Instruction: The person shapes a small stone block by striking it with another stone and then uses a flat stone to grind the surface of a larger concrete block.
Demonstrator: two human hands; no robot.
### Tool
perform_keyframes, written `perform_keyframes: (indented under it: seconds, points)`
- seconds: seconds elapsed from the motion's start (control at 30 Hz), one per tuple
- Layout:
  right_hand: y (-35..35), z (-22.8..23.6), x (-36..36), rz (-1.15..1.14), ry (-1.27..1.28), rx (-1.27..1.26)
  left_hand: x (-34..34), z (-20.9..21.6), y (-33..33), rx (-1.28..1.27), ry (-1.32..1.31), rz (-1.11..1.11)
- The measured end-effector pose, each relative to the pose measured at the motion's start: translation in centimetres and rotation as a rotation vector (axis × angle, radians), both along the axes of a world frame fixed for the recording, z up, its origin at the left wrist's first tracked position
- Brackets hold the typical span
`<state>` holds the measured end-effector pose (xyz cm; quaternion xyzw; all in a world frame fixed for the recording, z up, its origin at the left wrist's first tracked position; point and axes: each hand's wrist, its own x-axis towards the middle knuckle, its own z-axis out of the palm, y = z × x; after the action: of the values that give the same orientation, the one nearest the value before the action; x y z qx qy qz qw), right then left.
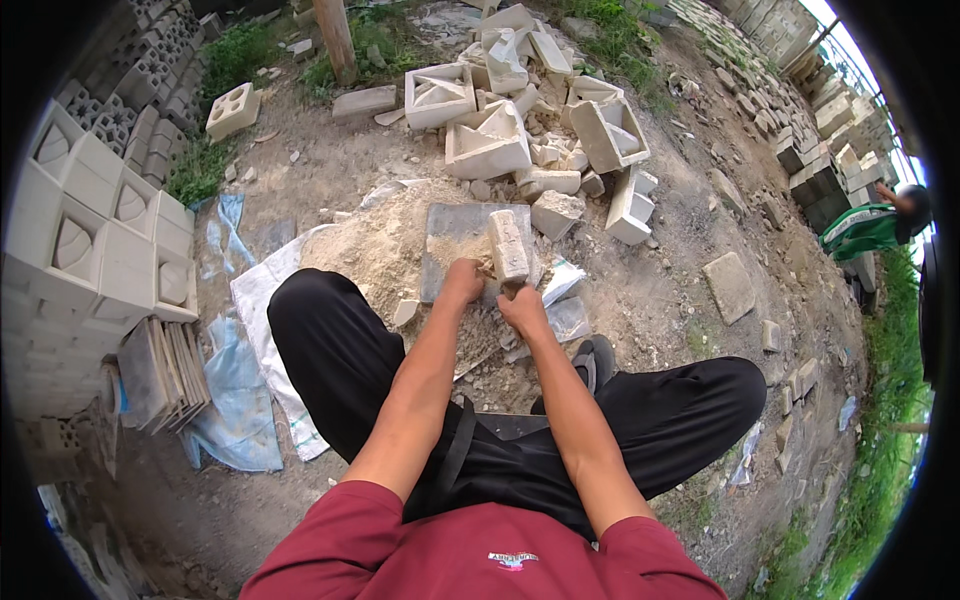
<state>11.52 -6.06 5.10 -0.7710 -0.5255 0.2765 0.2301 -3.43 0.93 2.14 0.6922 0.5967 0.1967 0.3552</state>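
Note:
My right hand [522, 308] is closed at the near end of a dusty, brick-shaped block [508, 245]. Something dark shows between my fingers and the block; whether it is a handle, I cannot tell. Just left of it, my left hand [462, 281] is closed low over a flat grey slab [450, 222], its fingertips hidden. Pale crumbs and powder lie on the slab. A heap of sandy powder [375, 240] spreads to the slab's left, partly over a white sheet [285, 280].
Broken pale blocks [487, 140] are piled beyond the slab. Decorative blocks [95, 175] stand stacked at left, near leaning thin boards [165, 375] and a blue sheet [235, 405]. A wooden post [336, 40] rises at the back. Another person [865, 228] is at far right.

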Motion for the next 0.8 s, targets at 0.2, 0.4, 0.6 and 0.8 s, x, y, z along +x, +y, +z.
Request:
perform_keyframes:
  seconds: [0.2, 0.4, 0.6, 0.8]
  points:
    - [1.3, 2.7, -1.6, -0.024, 0.101, -0.004, -0.9, -0.8, 0.5, 0.127, -0.017, 0.171]
    - [0.2, 1.9, -2.5, 0.089, 0.074, -0.125, -2.1, -1.3, 0.3, 0.095, -0.069, 0.366]
    - [1.9, 3.4, -2.2, 0.063, 0.031, -0.166, -3.3, -1.9, -0.1, 0.026, -0.131, 0.24]
    - [1.1, 0.3, -1.8, -0.049, 0.105, 0.087, -0.9, -0.7, -0.4, 0.059, 0.027, 0.012]
